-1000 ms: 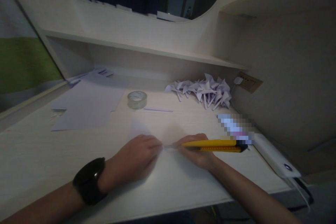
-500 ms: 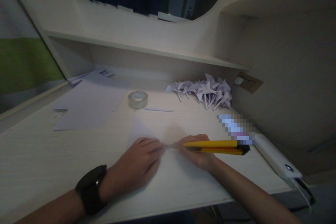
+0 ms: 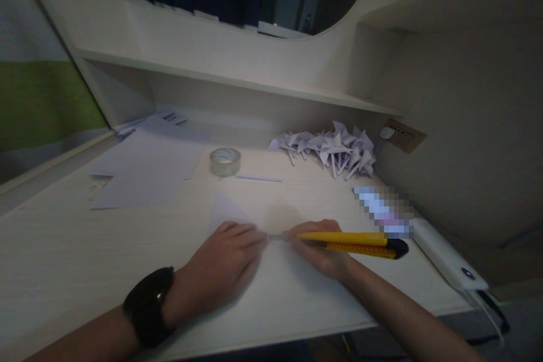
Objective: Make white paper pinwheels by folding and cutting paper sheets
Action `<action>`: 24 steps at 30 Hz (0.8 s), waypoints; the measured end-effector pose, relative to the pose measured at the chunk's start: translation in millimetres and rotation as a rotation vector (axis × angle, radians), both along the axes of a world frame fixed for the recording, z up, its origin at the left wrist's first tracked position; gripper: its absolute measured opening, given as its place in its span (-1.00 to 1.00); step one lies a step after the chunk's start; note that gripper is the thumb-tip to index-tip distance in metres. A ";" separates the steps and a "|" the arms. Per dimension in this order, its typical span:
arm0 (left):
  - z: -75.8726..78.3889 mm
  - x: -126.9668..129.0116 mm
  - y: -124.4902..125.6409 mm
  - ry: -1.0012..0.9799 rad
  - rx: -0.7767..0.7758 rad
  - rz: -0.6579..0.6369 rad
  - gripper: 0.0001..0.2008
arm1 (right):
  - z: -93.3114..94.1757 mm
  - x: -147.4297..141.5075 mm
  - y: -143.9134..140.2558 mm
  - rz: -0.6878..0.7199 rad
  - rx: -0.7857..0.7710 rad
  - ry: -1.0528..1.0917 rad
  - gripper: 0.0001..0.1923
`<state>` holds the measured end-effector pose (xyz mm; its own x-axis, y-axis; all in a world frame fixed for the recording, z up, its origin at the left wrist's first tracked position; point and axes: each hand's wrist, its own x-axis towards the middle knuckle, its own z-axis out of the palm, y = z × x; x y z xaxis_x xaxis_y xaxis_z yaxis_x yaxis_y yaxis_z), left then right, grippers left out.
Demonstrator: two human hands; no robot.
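On the desk [image 3: 63, 260], near its front edge, a white sheet [image 3: 275, 283] lies under the flat, spread left hand [image 3: 224, 266]. The right hand [image 3: 318, 251] grips a yellow utility knife [image 3: 352, 240], tip at the sheet; any cut looks barely begun.

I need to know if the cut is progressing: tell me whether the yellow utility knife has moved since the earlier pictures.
No. The yellow utility knife keeps its spot beside the white power bank; the slight shift matches the whole view's.
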<state>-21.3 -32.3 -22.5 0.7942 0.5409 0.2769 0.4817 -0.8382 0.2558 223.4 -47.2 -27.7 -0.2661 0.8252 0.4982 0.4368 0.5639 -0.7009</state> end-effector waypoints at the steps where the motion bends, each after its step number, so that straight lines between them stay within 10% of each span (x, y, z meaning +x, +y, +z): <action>1: -0.8 0.1 0.0 0.000 -0.001 -0.003 -0.70 | -0.4 -0.4 0.1 -0.004 0.006 0.001 -0.88; 24: 3.9 1.1 -1.3 0.069 -0.006 0.016 -0.69 | -1.1 0.2 0.9 -0.018 -0.019 0.008 -0.86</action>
